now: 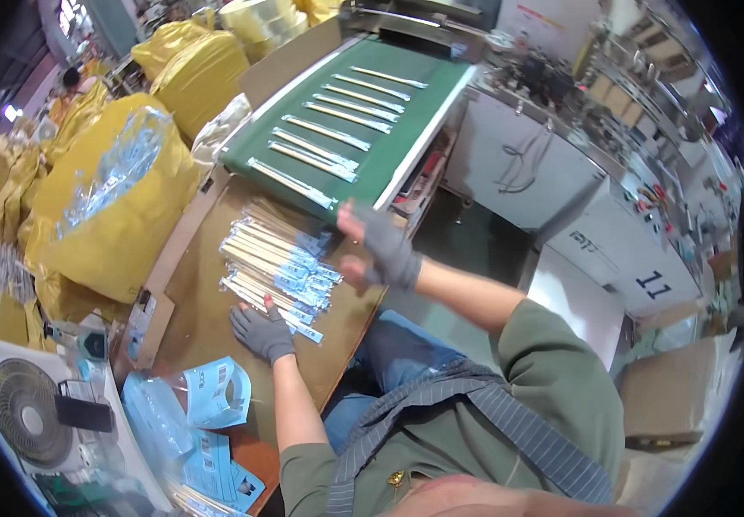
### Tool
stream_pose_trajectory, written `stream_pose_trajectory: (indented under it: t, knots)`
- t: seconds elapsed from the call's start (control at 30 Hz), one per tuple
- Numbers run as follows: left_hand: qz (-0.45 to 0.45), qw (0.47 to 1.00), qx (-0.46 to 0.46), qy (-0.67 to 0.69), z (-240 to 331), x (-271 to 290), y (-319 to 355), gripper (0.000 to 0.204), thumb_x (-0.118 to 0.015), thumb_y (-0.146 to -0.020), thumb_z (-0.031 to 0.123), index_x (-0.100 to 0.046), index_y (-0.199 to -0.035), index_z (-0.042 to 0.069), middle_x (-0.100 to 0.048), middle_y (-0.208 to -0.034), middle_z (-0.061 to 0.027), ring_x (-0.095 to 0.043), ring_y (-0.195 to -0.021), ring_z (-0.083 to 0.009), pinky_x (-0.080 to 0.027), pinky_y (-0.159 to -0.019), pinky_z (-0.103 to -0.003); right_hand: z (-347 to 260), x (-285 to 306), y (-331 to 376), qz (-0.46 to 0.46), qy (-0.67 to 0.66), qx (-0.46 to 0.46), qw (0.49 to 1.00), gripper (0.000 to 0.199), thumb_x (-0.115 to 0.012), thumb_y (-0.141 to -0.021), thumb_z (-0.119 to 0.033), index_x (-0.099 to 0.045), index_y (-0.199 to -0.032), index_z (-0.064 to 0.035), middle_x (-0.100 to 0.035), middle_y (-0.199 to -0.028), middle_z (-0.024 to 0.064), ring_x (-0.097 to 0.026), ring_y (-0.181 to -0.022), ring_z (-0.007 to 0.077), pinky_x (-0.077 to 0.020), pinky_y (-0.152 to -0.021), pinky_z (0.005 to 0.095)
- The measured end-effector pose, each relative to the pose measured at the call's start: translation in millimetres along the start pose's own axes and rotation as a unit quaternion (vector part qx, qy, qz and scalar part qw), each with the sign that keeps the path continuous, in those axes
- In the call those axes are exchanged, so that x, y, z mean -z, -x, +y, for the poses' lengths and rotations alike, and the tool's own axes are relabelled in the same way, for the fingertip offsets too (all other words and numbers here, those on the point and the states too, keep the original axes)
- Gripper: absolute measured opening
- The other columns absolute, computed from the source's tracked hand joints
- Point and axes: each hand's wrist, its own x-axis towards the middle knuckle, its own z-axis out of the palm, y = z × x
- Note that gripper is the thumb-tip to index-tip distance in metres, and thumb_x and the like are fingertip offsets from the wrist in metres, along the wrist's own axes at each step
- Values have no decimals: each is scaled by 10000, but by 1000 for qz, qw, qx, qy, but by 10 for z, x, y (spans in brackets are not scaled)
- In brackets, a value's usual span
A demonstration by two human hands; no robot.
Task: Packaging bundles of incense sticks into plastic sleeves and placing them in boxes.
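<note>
My left hand (260, 333), in a grey fingerless glove, lies with its fingers stretched along the near left side of a pile of wrapped chopsticks (273, 258). The packets are slim, with clear wrapping and blue printed ends. Slightly blurred, my right hand (381, 247) wears a matching glove and is at the pile's right, close to the end of a green conveyor belt (415, 108). Its thumb and fingers are apart, and no object shows between them. Several more chopstick packets (312, 155) are spaced across the belt.
An open yellow sack (122, 250) of crumpled clear wrapping bulges left of the brown table (191, 302). Blue printed pouches (217, 392) are at the table's near left, beside a fan (31, 414). White machine cabinets (510, 164) stand at the right.
</note>
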Motion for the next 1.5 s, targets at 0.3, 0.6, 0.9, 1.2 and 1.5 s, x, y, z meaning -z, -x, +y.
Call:
stream_pose_trajectory:
  t: [0.3,0.6,0.9,1.2,1.5]
  knots:
    - [-7,1000,2,21,72,63,38,627,-473,-912,480,-496,-1242,-53,-441,-1337,-268,-383,-1267,-394,-256,-1073,-471,2629,269,-912,-74,366,-414,830,836,-488,-814,-657,-427,-1361,-27,-547,-1238,237,-511,-1157,369,-366,-1005,435]
    - [-28,999,0,46,99,93,21,578,-475,-922,419,-474,-1263,-47,-429,-1353,-255,-357,-1286,-393,-237,-1079,-475,1950,-438,-1100,-277,141,-180,933,766,-452,-874,-594,-405,-1353,1,-432,-1370,226,-416,-1270,358,-334,-1053,386]
    - [-54,850,342,398,431,146,-390,738,-424,-901,583,-466,-1250,-66,-497,-1271,-270,-482,-1168,-362,-368,-978,-378,223,-1651,-1008,-360,36,-250,898,887,-570,-781,-611,-387,-1310,78,-467,-1295,294,-482,-1204,369,-404,-986,398]
    - [-89,513,384,762,131,116,-584,711,-614,-842,528,-461,-1296,2,-567,-1200,-129,-570,-1042,-231,-461,-902,-342,-295,-2017,-957,-466,-238,-333,784,839,-660,-658,-631,-580,-1118,67,-653,-969,222,-649,-900,328,-495,-795,375]
    - [-107,687,108,711,75,1217,-546,645,-760,-749,120,-438,-1299,20,-584,-1147,-94,-598,-915,-130,-496,-830,-267,-794,-1400,-972,-219,-662,-362,618,535,-715,-782,-187,-515,-1234,20,-613,-1095,87,-577,-980,139,-472,-851,297]
